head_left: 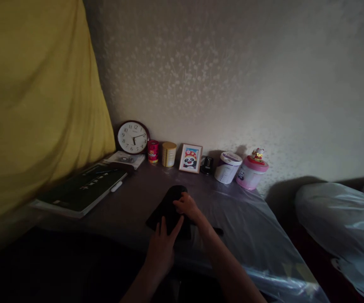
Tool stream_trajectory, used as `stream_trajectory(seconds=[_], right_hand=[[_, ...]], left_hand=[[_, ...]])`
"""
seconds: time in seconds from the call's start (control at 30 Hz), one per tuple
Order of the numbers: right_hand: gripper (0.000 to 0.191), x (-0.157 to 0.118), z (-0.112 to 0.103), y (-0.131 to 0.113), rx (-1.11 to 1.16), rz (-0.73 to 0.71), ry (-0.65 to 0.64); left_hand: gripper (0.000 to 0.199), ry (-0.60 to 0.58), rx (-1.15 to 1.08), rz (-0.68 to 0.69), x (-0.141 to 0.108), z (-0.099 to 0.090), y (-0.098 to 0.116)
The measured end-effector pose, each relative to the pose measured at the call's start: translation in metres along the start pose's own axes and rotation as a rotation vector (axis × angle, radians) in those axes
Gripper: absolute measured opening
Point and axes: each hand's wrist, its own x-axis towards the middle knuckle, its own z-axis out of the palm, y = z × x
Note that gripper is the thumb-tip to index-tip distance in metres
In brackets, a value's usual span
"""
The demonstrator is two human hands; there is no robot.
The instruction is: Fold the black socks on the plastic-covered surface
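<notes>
A black, soft-looking item, perhaps folded cloth, lies on the covered table near its front edge. My left hand rests on its lower part with fingers spread. At its upper right, my right hand has its fingers bent together against the dark material, pinching at it. A small black strap or handle end shows to the right of my right forearm. Dim light hides the item's folds and exact shape.
Along the wall stand a clock, a red tin, a yellow tin, a framed panda picture, a white tub and a pink tub. Dark green book and white marker lie left.
</notes>
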Motion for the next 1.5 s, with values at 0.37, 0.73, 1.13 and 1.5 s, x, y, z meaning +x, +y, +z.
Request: stream_trajectory(seconds=[0.37, 0.73, 1.13, 1.5], right_hand=[[0.025, -0.06, -0.004, 0.008, -0.021, -0.593, 0.07], [0.031, 0.023, -0.002, 0.027, -0.328, -0.447, 0.187], [0.02, 0.002, -0.019, 0.064, -0.147, 0.1, 0.25], [0.017, 0.001, 0.0, 0.046, -0.073, 0.057, 0.296]], left_hand=[[0.076, 0.051, -0.111, -0.046, 0.0, 0.012, -0.004], [0.087, -0.039, -0.231, -0.052, 0.006, 0.011, -0.006], [0.093, 0.022, -0.62, -0.058, 0.005, 0.008, -0.024], [0.088, 0.049, -0.657, -0.054, 0.003, 0.004, -0.034]])
